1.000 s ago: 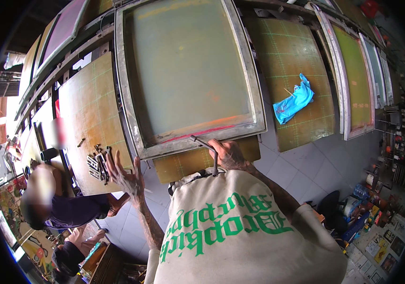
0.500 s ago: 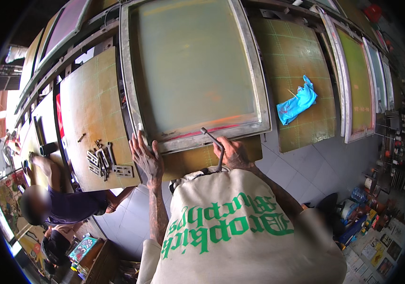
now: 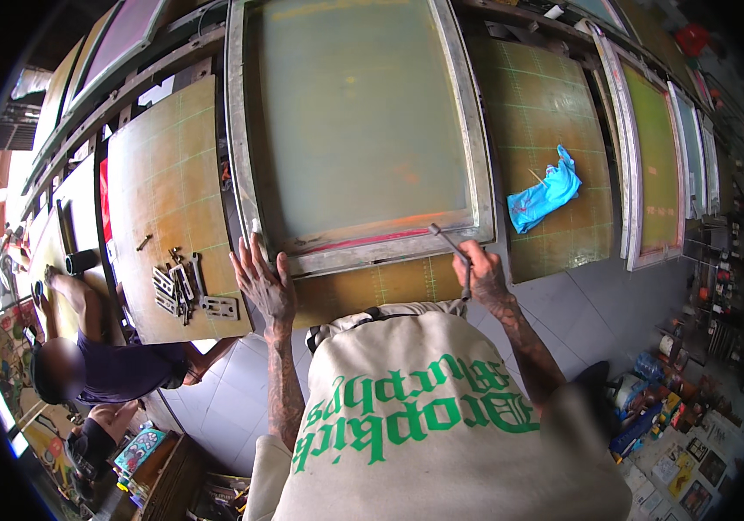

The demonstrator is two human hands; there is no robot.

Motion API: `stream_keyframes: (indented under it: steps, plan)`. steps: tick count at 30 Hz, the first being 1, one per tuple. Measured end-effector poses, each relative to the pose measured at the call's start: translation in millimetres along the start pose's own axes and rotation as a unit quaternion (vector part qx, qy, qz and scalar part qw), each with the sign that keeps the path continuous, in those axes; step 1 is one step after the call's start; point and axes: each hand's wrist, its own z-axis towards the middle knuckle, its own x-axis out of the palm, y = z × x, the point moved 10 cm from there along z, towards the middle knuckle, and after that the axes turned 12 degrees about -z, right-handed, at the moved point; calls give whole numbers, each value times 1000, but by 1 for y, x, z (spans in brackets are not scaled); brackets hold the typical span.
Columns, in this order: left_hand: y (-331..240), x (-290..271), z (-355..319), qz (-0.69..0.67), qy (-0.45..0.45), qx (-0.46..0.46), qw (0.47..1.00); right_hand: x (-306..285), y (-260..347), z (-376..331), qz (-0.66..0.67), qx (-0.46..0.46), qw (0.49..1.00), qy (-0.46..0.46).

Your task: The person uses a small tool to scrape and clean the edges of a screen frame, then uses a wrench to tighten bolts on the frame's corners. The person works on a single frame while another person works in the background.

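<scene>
A large screen-printing screen in a worn grey frame lies ahead of me on a brown board. Red and orange ink smears run along its near edge. My left hand rests with fingers stretched out at the frame's near left corner. Closed around a bent metal socket wrench, my right hand is at the near right part of the frame. The wrench's head is over the frame's near edge; whether it touches is hard to tell. Its handle end points down toward me.
On the board to the left lie several slotted metal clamps and bolts. A crumpled blue cloth is on the right board. Further right stand more framed screens. Another person is working at the far left.
My right hand has moved right along the near edge with the wrench. My left hand stays at the frame's corner. The view has shifted slightly.
</scene>
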Motion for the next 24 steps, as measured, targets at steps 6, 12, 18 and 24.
stream_keyframes:
  steps: [6,12,18,24]
  plan:
    - [0,0,0,-2,1,10,1000,-46,-40,-6,-18,56,997,-45]
    - [-5,-1,1,-4,15,0,1000,-53,-44,-11,33,80,995,-40]
    - [-5,-1,3,-7,12,13,1000,-60,-30,-15,-74,46,989,-119]
    - [0,-3,2,2,-2,2,1000,-71,-37,-12,-20,104,973,-204]
